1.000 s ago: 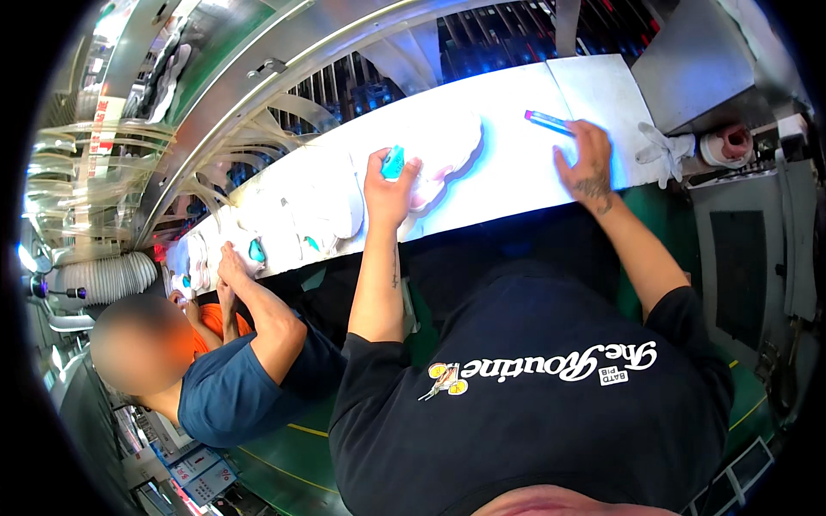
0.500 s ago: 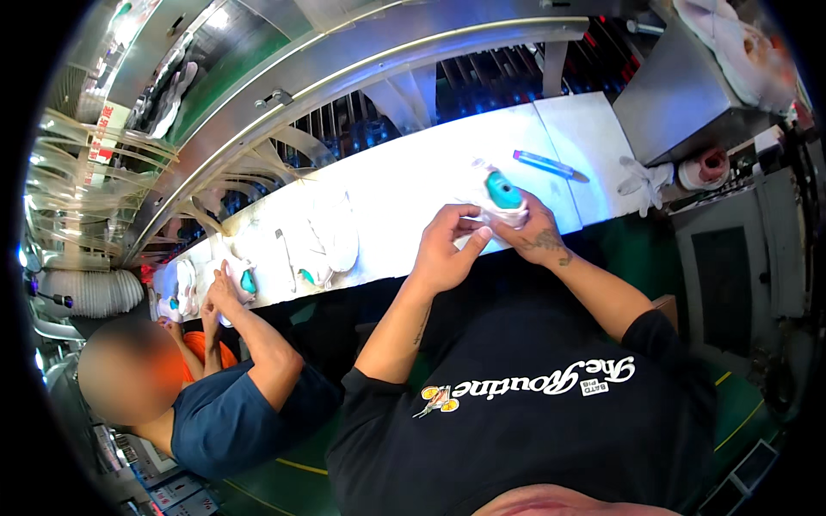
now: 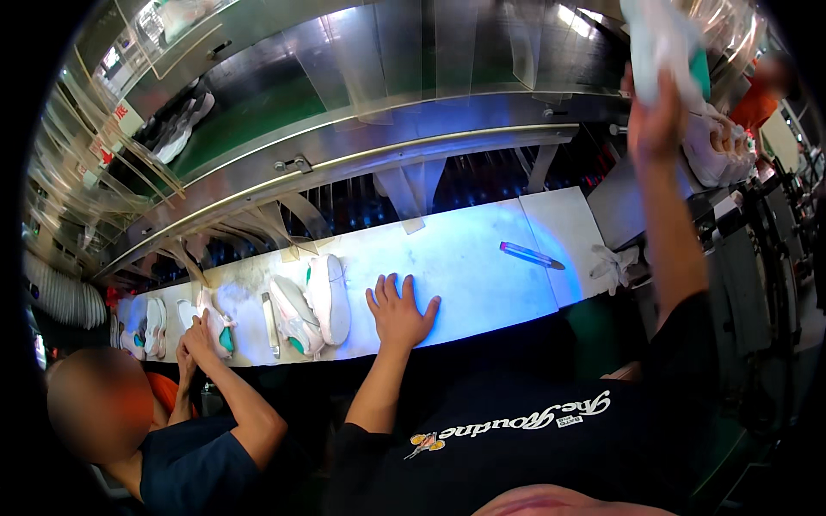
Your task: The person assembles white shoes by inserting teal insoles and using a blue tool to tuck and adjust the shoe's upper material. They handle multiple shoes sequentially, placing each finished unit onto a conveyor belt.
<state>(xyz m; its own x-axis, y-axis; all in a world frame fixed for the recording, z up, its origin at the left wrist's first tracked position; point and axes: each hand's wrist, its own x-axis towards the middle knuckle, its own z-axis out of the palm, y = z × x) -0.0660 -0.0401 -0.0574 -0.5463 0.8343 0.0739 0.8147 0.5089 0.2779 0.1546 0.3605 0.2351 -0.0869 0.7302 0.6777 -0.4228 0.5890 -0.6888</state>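
The white shoe (image 3: 661, 47) with a teal patch is up at the far right, blurred, clamped between the thumb and fingers of the right hand (image 3: 658, 125). Half a second ago both hands had it low over the table (image 3: 469, 271); now the left hand (image 3: 399, 320) lies on the tabletop, fingers spread apart. The pen (image 3: 532, 255) lies there as before, near a pale glove (image 3: 613, 268). White script runs upside down across the black shirt (image 3: 430, 482); a red-and-white sign (image 3: 99, 155) hangs at left.
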